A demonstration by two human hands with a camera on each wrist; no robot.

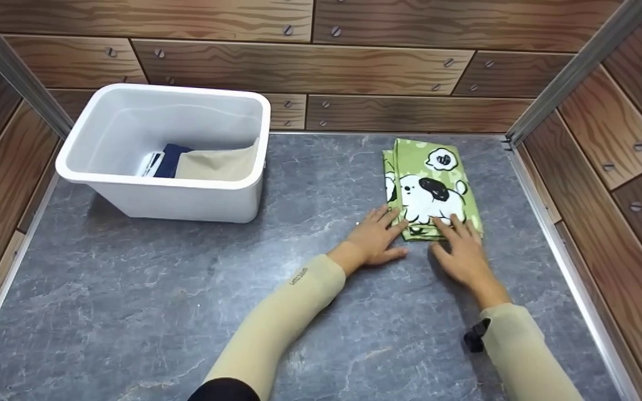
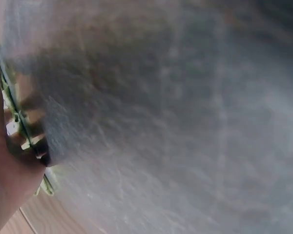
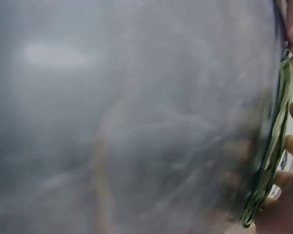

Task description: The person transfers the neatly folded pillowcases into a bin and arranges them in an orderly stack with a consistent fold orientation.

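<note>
A folded green cloth (image 1: 441, 192), printed with a white dog that has black patches, lies flat on the grey marbled surface toward the right. At its front left corner my left hand (image 1: 375, 238) rests with fingers spread and straight. The fingers of my right hand (image 1: 462, 255) lie on the front right part of the cloth, extended, with the thumb out to the side. In the right wrist view, the stacked layers of the cloth's edge (image 3: 271, 156) show beside the fingers. The left wrist view catches only part of the left hand (image 2: 12, 183) against the cloth's edge.
A white plastic bin (image 1: 187, 200) stands at the back left. Inside it are a beige folded cloth (image 1: 215, 165), a dark blue one (image 1: 171, 160) and a white item. Wood-patterned walls (image 1: 298, 67) and metal rails (image 1: 566, 256) bound the surface.
</note>
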